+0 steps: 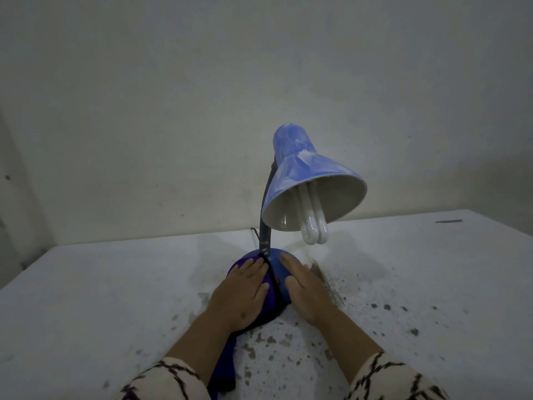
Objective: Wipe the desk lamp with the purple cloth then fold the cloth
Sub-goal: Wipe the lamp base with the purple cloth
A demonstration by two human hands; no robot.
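A pale wall (202, 96) is standing behind everything, and a white table (403, 269), speckled with dark marks to the right of the lamp, is stretching out below it. The blue desk lamp (302, 174) is standing upright near the table's middle, its dusty shade (311, 180) tilting toward the viewer and to the right, high above its own base. A dark flexible neck (264, 223) is rising from the round blue base (281, 272) up to the back of the shade. Two patterned cream-and-black sleeves (167, 382) are showing at the bottom edge, nearer the viewer than the lamp. The purple cloth (227, 362) is lying draped over the left side of the lamp's base, with its tail trailing down toward the viewer, passing under the left forearm. The left hand (245, 293) is pressing flat on the cloth over the left of the base, fingers straight and together, not curling round it. The right hand (302, 290) is resting flat on the right side of the base, fingers extended and relaxed, grasping nothing. A white twin-tube bulb (314, 226) is poking out beneath the shade's rim. A thin dark cord (255, 233) is showing just left of the neck.
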